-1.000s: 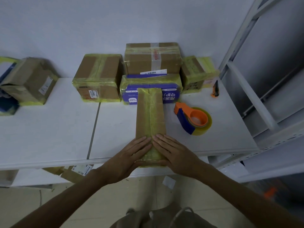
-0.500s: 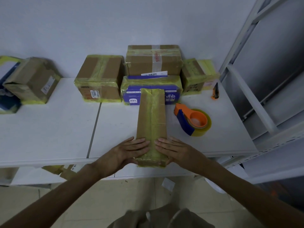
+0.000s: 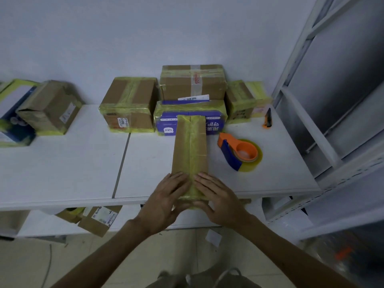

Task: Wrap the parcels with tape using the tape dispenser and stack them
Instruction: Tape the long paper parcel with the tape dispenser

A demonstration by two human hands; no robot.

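A long brown parcel with yellowish tape along its top lies lengthwise on the white table, its near end at the table's front edge. My left hand and my right hand lie side by side on that near end. Their straight fingers press the top and the thumbs press the end face. The orange and blue tape dispenser with a yellow roll lies on the table right of the parcel, with neither hand on it. Taped parcels are stacked at the back: a brown box on a purple one.
More taped boxes stand along the wall: one at the left, a small one at the right, others at the far left. An orange cutter lies at the back right. A metal shelf frame rises at the right. Cardboard pieces lie under the table.
Both hands have slid back along the parcel's top onto its near end, and the thumbs have come round onto the end face. The parcel and dispenser have stayed in place.
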